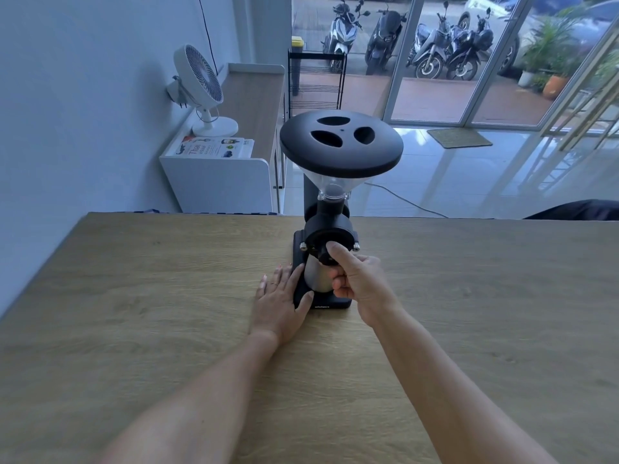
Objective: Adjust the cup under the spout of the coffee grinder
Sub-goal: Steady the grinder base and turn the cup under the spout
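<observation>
A black coffee grinder with a clear funnel hopper and a wide black lid stands at the far middle of the wooden table. A steel cup sits upright on the grinder's black base, under the spout. My right hand wraps the cup's right side, thumb raised against the grinder's front disc. My left hand lies flat with fingers spread, palm on the table, thumb and forefinger against the left edge of the base. The spout itself is hidden by my right thumb.
Beyond the table's far edge stands a white cabinet bearing a white fan and a booklet. A black wire rack, glass doors and parked motorbikes lie further back. A cable runs across the tiled floor.
</observation>
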`<state>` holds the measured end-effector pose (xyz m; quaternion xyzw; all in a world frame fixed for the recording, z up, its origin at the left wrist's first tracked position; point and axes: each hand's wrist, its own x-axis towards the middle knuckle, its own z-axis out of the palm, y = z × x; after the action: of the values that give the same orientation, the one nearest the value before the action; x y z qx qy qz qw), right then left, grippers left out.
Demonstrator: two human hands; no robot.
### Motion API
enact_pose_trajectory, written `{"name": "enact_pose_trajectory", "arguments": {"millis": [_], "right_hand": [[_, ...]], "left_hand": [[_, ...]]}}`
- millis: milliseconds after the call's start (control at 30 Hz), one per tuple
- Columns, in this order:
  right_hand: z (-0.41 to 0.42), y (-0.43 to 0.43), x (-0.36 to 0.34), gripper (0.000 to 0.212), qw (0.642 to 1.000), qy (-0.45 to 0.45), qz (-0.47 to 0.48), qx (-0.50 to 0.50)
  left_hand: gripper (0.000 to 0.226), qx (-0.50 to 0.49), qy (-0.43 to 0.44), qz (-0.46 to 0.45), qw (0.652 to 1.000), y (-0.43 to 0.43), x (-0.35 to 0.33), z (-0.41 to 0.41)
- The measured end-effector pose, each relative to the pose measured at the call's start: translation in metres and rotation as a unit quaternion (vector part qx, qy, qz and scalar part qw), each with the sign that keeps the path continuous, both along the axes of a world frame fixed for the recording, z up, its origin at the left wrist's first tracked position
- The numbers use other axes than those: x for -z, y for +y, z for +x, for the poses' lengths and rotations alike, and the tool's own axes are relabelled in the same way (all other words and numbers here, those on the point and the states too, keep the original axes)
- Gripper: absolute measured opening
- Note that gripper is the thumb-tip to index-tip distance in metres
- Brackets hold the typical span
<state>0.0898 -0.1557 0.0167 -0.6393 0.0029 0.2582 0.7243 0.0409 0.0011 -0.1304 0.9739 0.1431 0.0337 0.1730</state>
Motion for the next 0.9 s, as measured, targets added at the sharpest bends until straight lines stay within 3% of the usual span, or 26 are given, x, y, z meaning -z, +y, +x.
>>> {"name": "enact_pose_trajectory", "arguments": {"millis": [900], "right_hand": [[-0.0046,0.0045,-0.0091,0.026,0.998,-0.03,-0.041,0.03]], "left_hand": [[0.069,-0.005,0.0,0.006,1.0,0.0008,0.0046,0.0011]]}}
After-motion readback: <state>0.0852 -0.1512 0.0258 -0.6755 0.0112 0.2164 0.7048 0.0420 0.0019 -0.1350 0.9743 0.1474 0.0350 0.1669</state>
